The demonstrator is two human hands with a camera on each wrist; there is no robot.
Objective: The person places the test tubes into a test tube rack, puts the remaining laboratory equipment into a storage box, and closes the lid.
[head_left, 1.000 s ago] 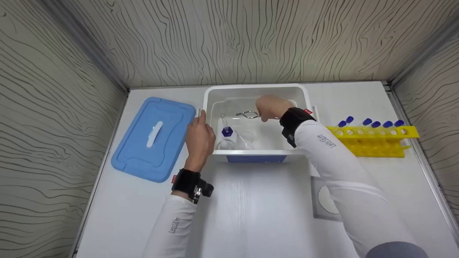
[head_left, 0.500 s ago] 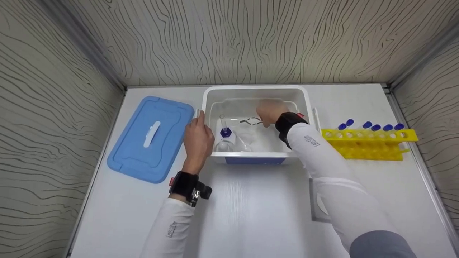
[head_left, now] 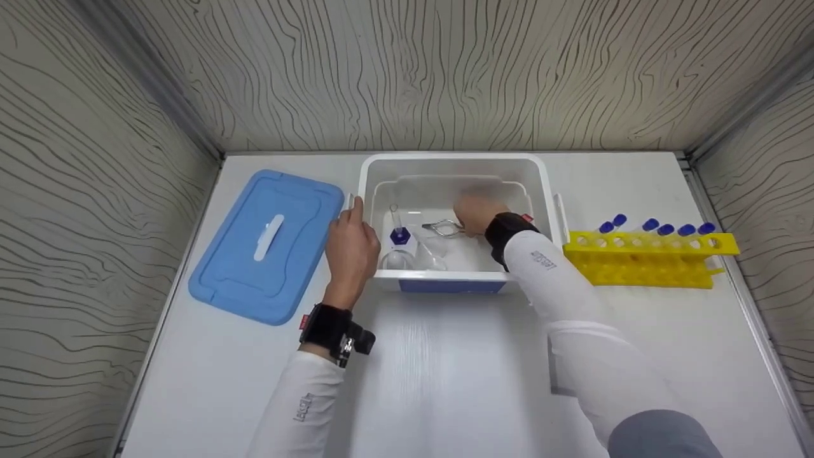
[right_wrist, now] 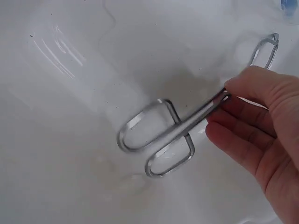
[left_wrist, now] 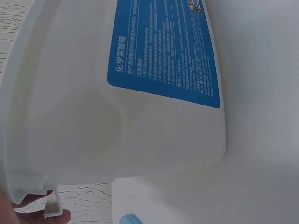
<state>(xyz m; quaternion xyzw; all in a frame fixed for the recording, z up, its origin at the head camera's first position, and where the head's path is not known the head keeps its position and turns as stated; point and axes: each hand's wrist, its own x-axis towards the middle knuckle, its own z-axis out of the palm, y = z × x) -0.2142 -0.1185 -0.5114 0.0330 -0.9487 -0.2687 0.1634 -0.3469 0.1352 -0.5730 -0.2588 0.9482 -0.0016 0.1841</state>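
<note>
Head view: the left hand (head_left: 351, 248) grips the white bin (head_left: 547, 184) at its left rim, probably to steady it. Further in, the right hand (head_left: 475, 213) pinches metal tongs (right_wrist: 161, 135) low inside the bin, beside a blue-capped tube (head_left: 400, 233); the yellow rack (head_left: 648, 257) stands to the right.

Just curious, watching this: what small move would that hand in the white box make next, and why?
Probably lower the metal clamp a little and let go: the right hand pinches it just above the floor of the white box, which the left hand steadies.
</note>
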